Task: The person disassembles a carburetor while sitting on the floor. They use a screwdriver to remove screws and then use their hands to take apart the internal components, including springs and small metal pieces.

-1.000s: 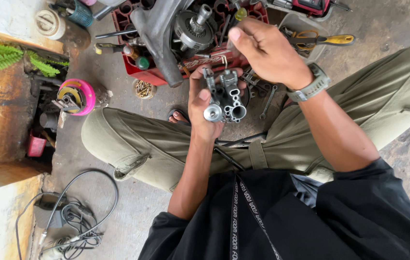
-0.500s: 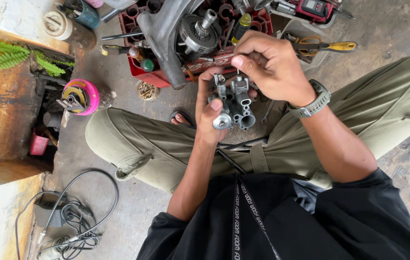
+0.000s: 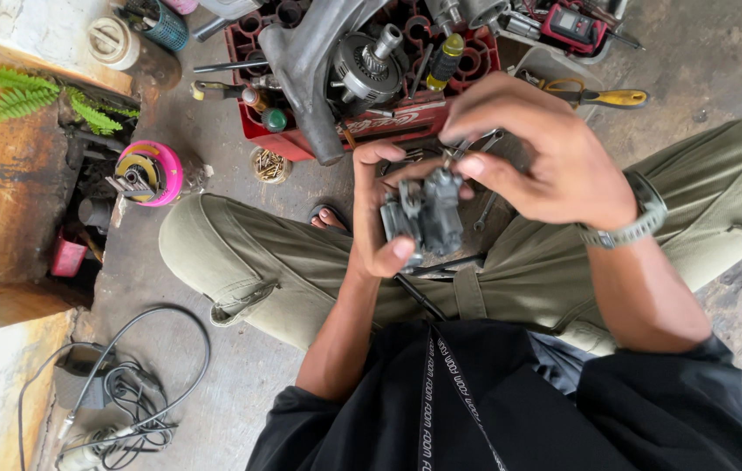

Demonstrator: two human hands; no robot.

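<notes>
**Sam:** How many hands can you see?

**Mia:** Two. The left hand (image 3: 377,228) is curled around one small grey metal part (image 3: 427,212). The thumb is on the top and the fingers wrap under it. It holds the part tight.

**Sam:** And the other hand?

**Mia:** The right hand (image 3: 538,157) sits on top of the same part. Its fingertips are pinched close together at the top of the part. I cannot tell if they hold a tiny piece there.

**Sam:** Where is the metal part?

**Mia:** Up in the air, above the person's lap, between the two knees in green trousers (image 3: 301,262). It is near the red crate (image 3: 362,122).

**Sam:** What is in the crate?

**Mia:** One big grey engine piece (image 3: 336,61) with a round gear bit. One screwdriver with a yellow and black handle (image 3: 446,57) stands in it too.

**Sam:** Anything else on the floor?

**Mia:** One pair of pliers with yellow handles (image 3: 602,96) on the right of the crate. One pink round tub (image 3: 151,173) on the left. One little pile of screws (image 3: 270,164) just beside the crate. One bundle of black cable (image 3: 118,384) low on the left.

**Sam:** Is the person wearing something on the arm?

**Mia:** One watch (image 3: 641,218), on the right wrist.
</notes>
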